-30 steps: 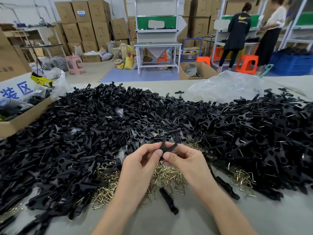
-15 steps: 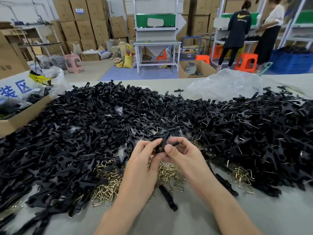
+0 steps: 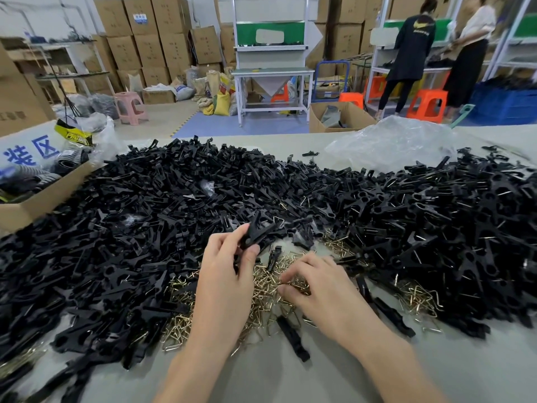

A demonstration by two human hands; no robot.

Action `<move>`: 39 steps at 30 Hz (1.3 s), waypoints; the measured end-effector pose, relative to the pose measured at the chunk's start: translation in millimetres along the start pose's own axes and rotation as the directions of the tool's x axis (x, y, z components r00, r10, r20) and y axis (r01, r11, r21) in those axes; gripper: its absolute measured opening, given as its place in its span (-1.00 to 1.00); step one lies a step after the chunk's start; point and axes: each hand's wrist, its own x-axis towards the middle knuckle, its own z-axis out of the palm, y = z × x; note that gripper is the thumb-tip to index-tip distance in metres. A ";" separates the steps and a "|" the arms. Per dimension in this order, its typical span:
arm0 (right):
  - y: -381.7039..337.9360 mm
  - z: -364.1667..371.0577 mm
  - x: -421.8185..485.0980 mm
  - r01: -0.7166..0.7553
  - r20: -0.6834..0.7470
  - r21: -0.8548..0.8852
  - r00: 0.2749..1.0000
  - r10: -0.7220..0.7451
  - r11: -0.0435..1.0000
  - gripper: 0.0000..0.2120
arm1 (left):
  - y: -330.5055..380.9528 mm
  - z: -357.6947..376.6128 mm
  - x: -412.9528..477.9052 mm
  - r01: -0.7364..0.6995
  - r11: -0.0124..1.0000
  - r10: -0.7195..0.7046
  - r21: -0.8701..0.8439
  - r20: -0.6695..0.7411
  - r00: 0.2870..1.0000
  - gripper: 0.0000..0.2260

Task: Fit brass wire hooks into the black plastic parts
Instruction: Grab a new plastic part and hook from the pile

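Hundreds of black plastic parts [image 3: 139,216] are heaped on the desk [image 3: 273,382], spreading left, beyond and right of both grips. A smaller pile of brass wire hooks [image 3: 266,286] lies under and between the grips.

Left grip [image 3: 223,286] pinches one black part [image 3: 257,232], thumb against fingers, raised just above the hook pile. The part is matte and rigid, its forked arms point away and up, and no wire is visible in it.

Right grip [image 3: 325,292] is down on the hooks, thumb and fingertips closed on one of them; I cannot tell if it is lifted free.

Step, judged: fetching a hook for the held part. Next it calls for freeing a single hook, bringing it to the left grip, lining up the wire ends and pressing them in. The hooks tangle, so extras may drag along.
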 end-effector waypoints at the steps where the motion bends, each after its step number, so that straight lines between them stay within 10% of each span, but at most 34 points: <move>1: -0.8 -1.0 -0.3 0.015 -0.012 -0.010 1.000 -0.015 1.000 -0.82 | -0.3 -0.1 -0.1 -0.002 1.000 0.002 0.003 0.001 1.000 -0.62; 13: -5.7 3.6 -0.6 0.039 0.026 -0.040 0.999 -0.038 0.998 -0.58 | -1.1 0.4 -0.9 0.000 1.000 0.000 0.010 0.015 1.000 -0.62; 23: -15.0 -1.5 -2.0 0.013 -0.125 0.173 0.992 0.009 0.985 -0.97 | -1.3 -0.1 -0.5 -0.005 1.000 0.004 0.031 0.015 1.000 -0.63; 39: -15.7 -12.2 5.4 -0.045 -0.091 0.802 0.976 0.196 0.596 -0.71 | -2.1 0.1 -0.3 0.003 1.000 -0.003 0.014 0.028 1.000 -0.64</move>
